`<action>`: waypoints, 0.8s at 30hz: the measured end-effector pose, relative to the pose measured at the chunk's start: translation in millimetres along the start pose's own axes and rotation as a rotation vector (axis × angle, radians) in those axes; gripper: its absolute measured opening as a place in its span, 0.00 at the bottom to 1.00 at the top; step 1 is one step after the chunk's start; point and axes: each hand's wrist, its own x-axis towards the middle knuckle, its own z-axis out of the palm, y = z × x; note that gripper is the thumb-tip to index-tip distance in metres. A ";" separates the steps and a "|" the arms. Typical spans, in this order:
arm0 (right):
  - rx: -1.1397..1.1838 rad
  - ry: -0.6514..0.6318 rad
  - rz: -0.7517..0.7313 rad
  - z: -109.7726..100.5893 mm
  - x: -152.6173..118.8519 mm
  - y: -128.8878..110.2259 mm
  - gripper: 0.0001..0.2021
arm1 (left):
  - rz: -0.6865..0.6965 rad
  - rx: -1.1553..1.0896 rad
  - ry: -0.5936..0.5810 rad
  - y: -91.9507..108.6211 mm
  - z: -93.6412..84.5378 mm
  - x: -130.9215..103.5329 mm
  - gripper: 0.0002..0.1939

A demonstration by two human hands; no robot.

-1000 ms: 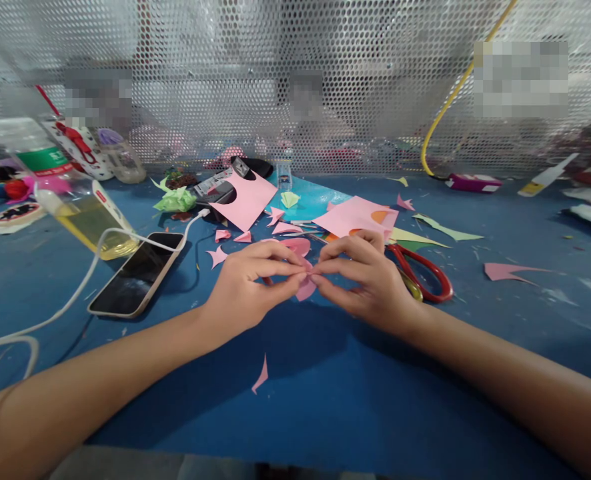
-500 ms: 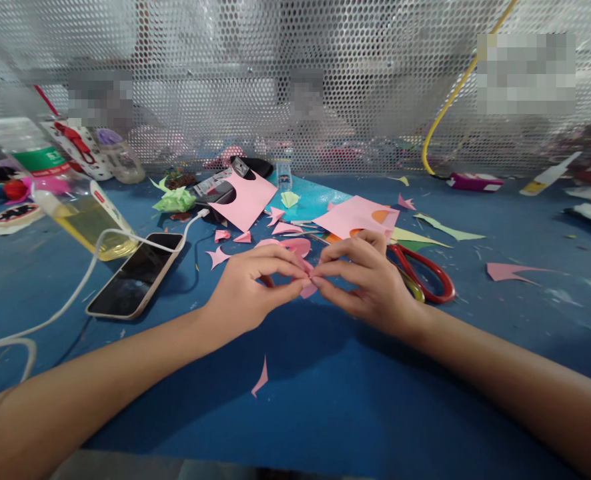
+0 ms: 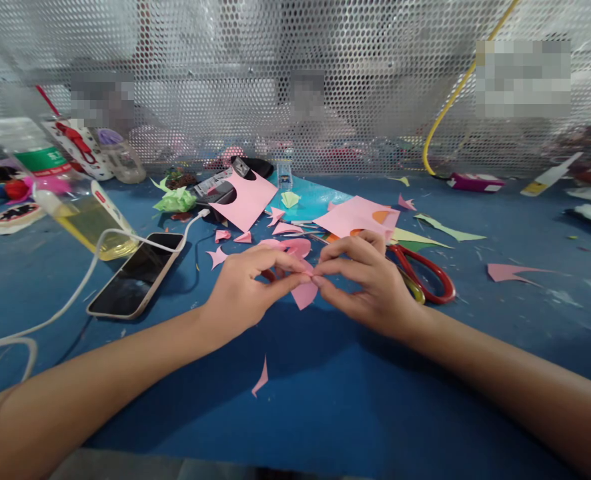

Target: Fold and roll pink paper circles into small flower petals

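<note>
Between my fingertips is a small piece of pink paper (image 3: pixel 303 296), its lower part hanging down in a rounded point. My left hand (image 3: pixel 255 283) pinches it from the left with thumb and forefinger. From the other side, the fingertips of my right hand (image 3: pixel 365 280) pinch the same piece, almost touching the left ones. Just behind the hands lies more cut pink paper (image 3: pixel 298 247), partly covered by my left fingers. Red-handled scissors (image 3: pixel 428 293) rest beside my right hand, their blades mostly hidden behind it.
A phone (image 3: pixel 136 277) with a white cable lies left, near a tilted bottle of yellow liquid (image 3: pixel 93 230). Pink sheets with cut-outs (image 3: pixel 248 205) and paper scraps lie behind the hands. A pink sliver (image 3: pixel 261 379) sits in front. A perforated metal screen (image 3: pixel 375 87) stands behind.
The pink paper between my fingertips now hangs lower and shows more of its surface. Both hands stay in nearly the same place, still pinching.
</note>
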 end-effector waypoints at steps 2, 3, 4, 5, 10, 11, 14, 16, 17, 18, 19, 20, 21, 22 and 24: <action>0.010 -0.009 -0.013 -0.1 -0.1 0.3 0.01 | -0.001 -0.018 -0.007 -0.4 -0.2 0.6 0.04; 0.011 -0.016 -0.021 -0.2 -0.3 0.4 0.01 | -0.007 -0.028 -0.014 -0.6 -0.3 0.9 0.04; 0.010 -0.025 -0.030 -0.5 -0.6 0.5 0.01 | -0.012 -0.036 -0.027 -0.8 -0.4 1.1 0.05; 0.007 -0.036 -0.042 -0.9 -1.0 0.5 0.01 | -0.015 -0.042 -0.040 -0.9 -0.6 1.3 0.06; -0.006 -0.115 -0.114 -3.4 -1.9 -0.6 0.02 | 0.022 0.021 -0.130 -1.0 -1.9 1.2 0.06; -0.009 -0.131 -0.121 -3.9 -1.7 -1.0 0.03 | 0.034 0.044 -0.139 -0.8 -2.1 1.3 0.06; -0.014 -0.147 -0.121 -4.1 -1.2 -1.2 0.03 | 0.116 0.091 -0.147 -0.8 -2.6 1.9 0.06; -0.016 -0.131 -0.105 -3.3 -1.3 -0.2 0.02 | 0.189 0.107 -0.139 -0.9 -2.7 2.8 0.06; -0.018 -0.118 -0.092 -2.7 -1.4 0.5 0.02 | 0.219 0.111 -0.131 -0.8 -2.8 3.2 0.05; -0.019 -0.105 -0.077 -2.2 -1.4 1.3 0.02 | 0.244 0.114 -0.123 -0.6 -2.8 3.7 0.03; -0.017 -0.094 -0.061 -1.8 -1.3 2.0 0.01 | 0.264 0.119 -0.113 -0.1 -2.9 4.1 0.02; -0.012 -0.083 -0.045 -1.5 -1.1 2.4 0.01 | 0.282 0.125 -0.101 0.6 -3.0 4.3 0.01; -0.005 -0.072 -0.034 -1.5 -0.7 2.5 0.01 | 0.294 0.131 -0.096 1.4 -3.1 4.5 0.01; 0.002 -0.063 -0.025 -1.6 -0.1 2.3 0.01 | 0.290 0.132 -0.096 2.3 -3.2 4.5 0.01; 0.014 -0.050 -0.015 -2.4 0.9 0.8 0.02 | 0.221 0.100 -0.107 3.9 -3.4 3.9 0.02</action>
